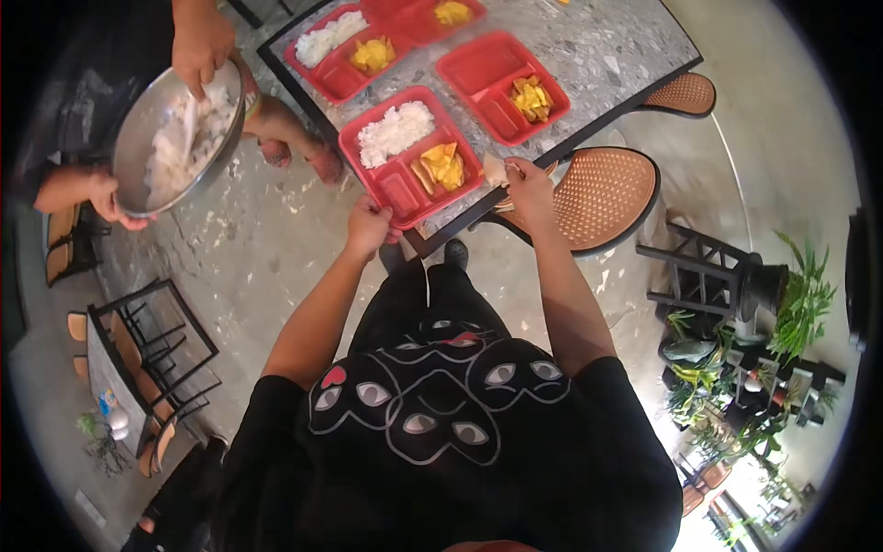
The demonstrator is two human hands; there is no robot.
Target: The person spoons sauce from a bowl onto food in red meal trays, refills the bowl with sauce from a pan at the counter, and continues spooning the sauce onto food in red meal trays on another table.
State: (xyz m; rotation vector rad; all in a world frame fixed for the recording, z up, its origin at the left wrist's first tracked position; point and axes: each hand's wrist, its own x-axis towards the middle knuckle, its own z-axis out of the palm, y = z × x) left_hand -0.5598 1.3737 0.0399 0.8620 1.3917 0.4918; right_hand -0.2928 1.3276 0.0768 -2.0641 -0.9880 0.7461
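Observation:
In front of me a red compartment tray (400, 196) sits at the table's near corner, with white rice (396, 133) in its large section. A smaller section of it holds yellow-topped food pieces (442, 168); another, at its near left, holds no food. My left hand (369, 229) grips the tray's near left corner, fingers over the rim. Pinched in my right hand (530, 190) is a pale, thin piece, perhaps tissue or cloth (494, 170), beside the tray's right edge. A second red tray (472, 66), farther right, has yellow food (531, 100) but no rice.
More red trays (336, 84) stand at the far side of the speckled grey table (579, 41). At left, another person's hands (201, 45) hold a metal bowl (129, 148) of rice and a white utensil (188, 127). A woven-seat chair (607, 196) is tucked against the right edge.

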